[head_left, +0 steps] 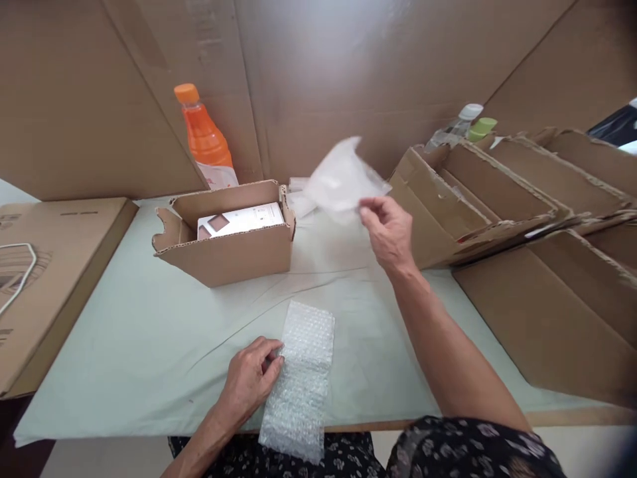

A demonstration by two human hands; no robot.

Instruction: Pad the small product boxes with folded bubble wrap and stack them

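Note:
My right hand (388,229) pinches the corner of a thin white translucent sheet (341,176), held up above the far part of the table. The sheet looks like foam or plastic; I cannot tell which. A strip of bubble wrap (303,378) lies flat in front of me, its near end hanging over the table edge. At its left edge, my left hand (253,375) has its fingers curled and pinched against the wrap. Left of the sheet stands an open cardboard box (243,259) with a white printed carton (243,219) inside.
An orange bottle (206,136) stands behind the box. Several open cardboard bins (497,192) line the right side, with a clear bottle (462,123) behind them. A flat carton (64,265) with a white cord (24,272) lies at left. Cardboard walls (318,86) close off the back.

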